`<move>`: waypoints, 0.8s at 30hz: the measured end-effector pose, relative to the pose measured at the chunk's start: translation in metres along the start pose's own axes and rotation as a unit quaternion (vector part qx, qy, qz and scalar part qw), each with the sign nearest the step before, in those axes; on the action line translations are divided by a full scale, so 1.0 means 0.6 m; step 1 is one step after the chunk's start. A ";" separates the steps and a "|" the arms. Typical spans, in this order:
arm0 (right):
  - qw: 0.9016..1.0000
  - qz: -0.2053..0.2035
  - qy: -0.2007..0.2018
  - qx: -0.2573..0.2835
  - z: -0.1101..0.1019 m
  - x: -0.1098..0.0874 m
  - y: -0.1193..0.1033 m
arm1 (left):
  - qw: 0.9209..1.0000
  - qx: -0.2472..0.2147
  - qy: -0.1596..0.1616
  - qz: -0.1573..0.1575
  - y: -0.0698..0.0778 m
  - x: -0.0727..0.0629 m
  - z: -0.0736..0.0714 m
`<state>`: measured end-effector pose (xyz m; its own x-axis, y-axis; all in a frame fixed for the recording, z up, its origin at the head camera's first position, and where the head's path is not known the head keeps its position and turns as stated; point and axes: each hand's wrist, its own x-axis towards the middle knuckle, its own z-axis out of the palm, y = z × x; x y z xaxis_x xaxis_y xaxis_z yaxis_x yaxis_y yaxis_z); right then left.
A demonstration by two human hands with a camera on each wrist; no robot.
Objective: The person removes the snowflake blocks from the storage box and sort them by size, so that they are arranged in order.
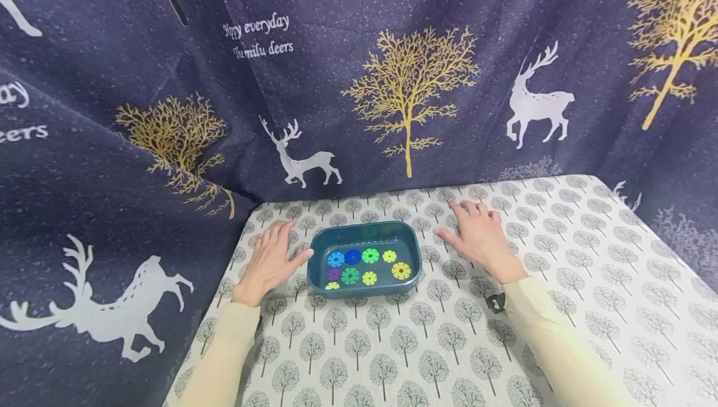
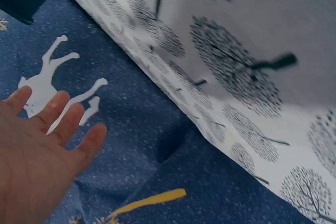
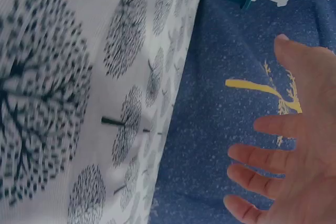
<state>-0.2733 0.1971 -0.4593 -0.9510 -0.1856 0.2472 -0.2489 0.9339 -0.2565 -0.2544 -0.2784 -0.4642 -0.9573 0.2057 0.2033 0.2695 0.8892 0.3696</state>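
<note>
A dark teal plastic tray [image 1: 364, 293] sits on the table with several flat notched discs in it, among them a light blue disc [image 1: 336, 260], a purple disc [image 1: 333, 274], a green disc [image 1: 350, 276] and an orange-yellow disc [image 1: 401, 270]. My left hand [image 1: 271, 260] is just left of the tray, fingers spread and thumb near its rim; whether it touches is unclear. To the right of the tray, apart from it, my right hand [image 1: 478, 237] has its fingers extended and holds nothing. Both wrist views show the left hand [image 2: 47, 145] and right hand [image 3: 283, 156] without anything in them.
A white cloth with printed trees [image 1: 404, 338] covers the table. Behind it and at the left hangs a dark blue curtain [image 1: 449, 145] with deer and golden trees. A small black item [image 1: 496, 302] shows beside the right sleeve.
</note>
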 end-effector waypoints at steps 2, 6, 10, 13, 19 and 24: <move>1.000 0.003 0.002 0.017 -0.001 -0.001 -0.004 | 1.000 -0.018 -0.009 -0.005 0.008 0.000 0.000; 0.997 -0.005 0.013 0.074 -0.007 0.001 -0.019 | 0.999 -0.043 -0.028 -0.005 0.024 -0.002 -0.001; 0.990 -0.015 0.007 0.143 -0.011 0.007 -0.044 | 0.997 -0.051 -0.053 0.003 0.042 -0.008 -0.001; 0.983 -0.016 -0.012 0.182 -0.011 0.011 -0.066 | 0.995 -0.067 -0.072 0.003 0.054 -0.013 -0.001; 0.972 -0.032 -0.042 0.228 -0.004 0.009 -0.107 | 0.993 -0.072 -0.089 0.005 0.074 -0.017 0.006; 0.969 -0.050 -0.079 0.230 0.009 0.013 -0.140 | 0.990 -0.087 -0.112 -0.004 0.077 -0.019 0.017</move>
<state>-0.2608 0.1157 -0.4409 -0.9251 -0.3467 0.1550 -0.3618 0.6806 -0.6370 -0.2321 -0.2352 -0.4589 -0.9537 0.3006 0.0011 0.2564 0.8116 0.5249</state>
